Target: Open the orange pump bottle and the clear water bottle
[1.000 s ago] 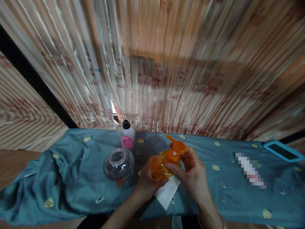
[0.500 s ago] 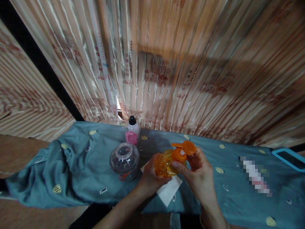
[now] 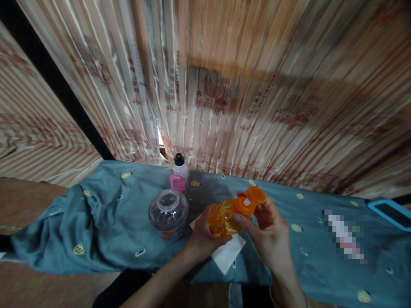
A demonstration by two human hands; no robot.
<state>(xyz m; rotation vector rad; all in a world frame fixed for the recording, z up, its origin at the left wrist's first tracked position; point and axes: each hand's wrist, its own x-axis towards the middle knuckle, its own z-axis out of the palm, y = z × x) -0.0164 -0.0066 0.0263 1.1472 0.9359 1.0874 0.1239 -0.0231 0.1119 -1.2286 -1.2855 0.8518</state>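
Bare forearms, no sleeves, two hands

No lettering could be read anywhere in the scene. The small bottle (image 3: 179, 176) with the black cap carried a pink label, but its print was too small and blurred to make out. The striped curtain (image 3: 224, 85) behind the table bore dark red printed motifs that may have included characters, none legible. A long item (image 3: 345, 236) lying on the blue cloth (image 3: 105, 231) was pixelated, so nothing on it could be read. The orange bottle (image 3: 224, 218) showed no readable label.
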